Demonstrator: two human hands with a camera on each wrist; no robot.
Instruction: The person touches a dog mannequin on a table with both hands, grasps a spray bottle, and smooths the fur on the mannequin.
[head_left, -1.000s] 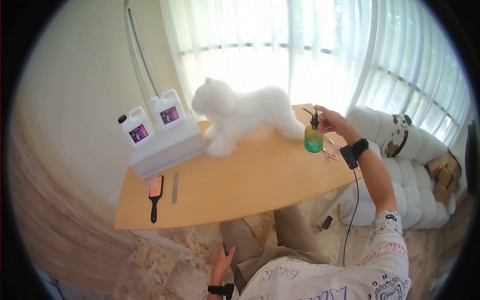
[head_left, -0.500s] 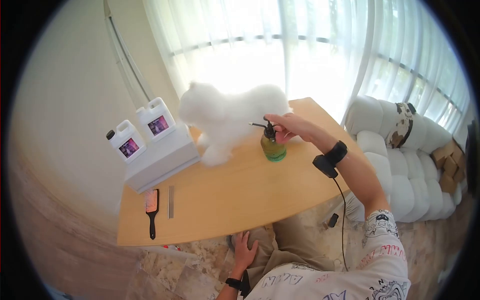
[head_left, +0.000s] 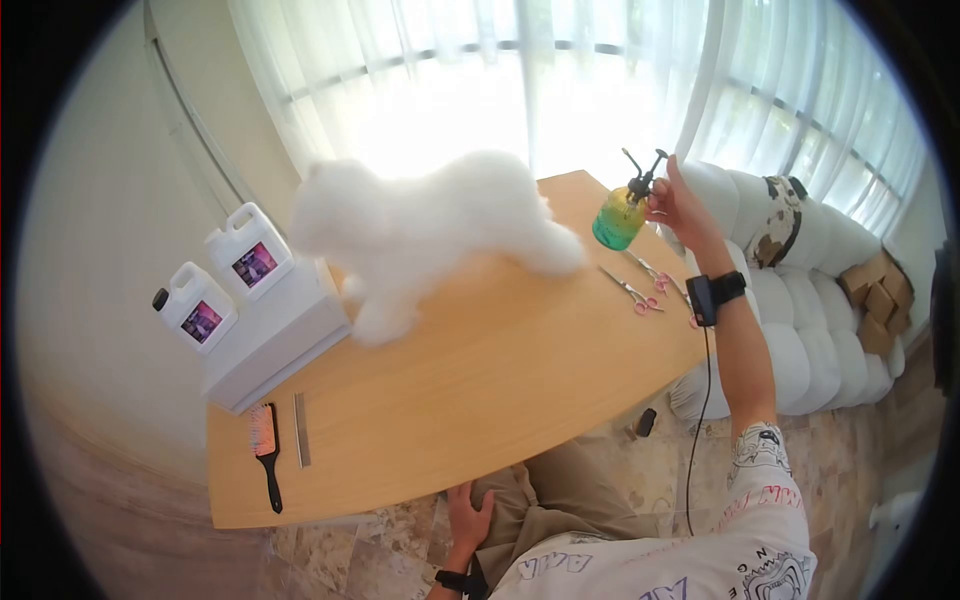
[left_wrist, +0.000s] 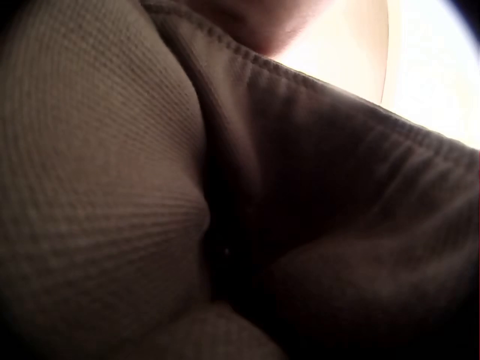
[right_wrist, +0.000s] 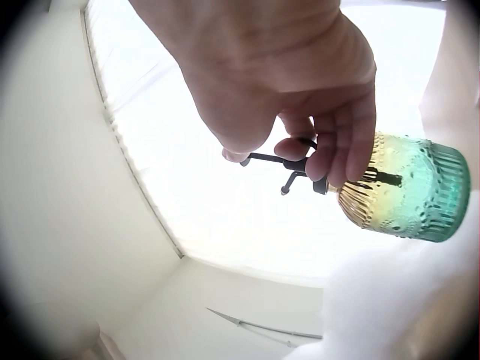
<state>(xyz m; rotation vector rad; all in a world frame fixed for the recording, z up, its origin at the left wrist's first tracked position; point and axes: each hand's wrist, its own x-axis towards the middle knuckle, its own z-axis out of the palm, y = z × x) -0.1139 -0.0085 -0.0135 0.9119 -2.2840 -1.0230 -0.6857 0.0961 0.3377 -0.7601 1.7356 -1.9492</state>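
Note:
A yellow-green glass spray bottle (head_left: 619, 219) with a black pump top is held in the right hand (head_left: 682, 208), tilted above the table's right end. In the right wrist view, fingers of the right hand (right_wrist: 300, 97) curl round the neck of the bottle (right_wrist: 412, 187), the thumb at the pump. To the left of the bottle a fluffy white dog-shaped figure (head_left: 430, 220) stands on the table. The left hand (head_left: 468, 520) rests on the trousered thigh below the table's front edge; the left wrist view shows mostly brown trouser cloth (left_wrist: 97, 165).
Pink-handled scissors (head_left: 632, 293) lie under the right arm. On the left are two white jugs (head_left: 197, 310) on a white box (head_left: 275, 335), a paddle brush (head_left: 265, 445) and a metal comb (head_left: 302, 430). A white sofa (head_left: 800, 340) stands beyond the table's right side.
The right hand has carried the bottle from beside the figure's rear back to the right and up, uncovering the scissors. The head view has shifted; the left hand stays on the thigh.

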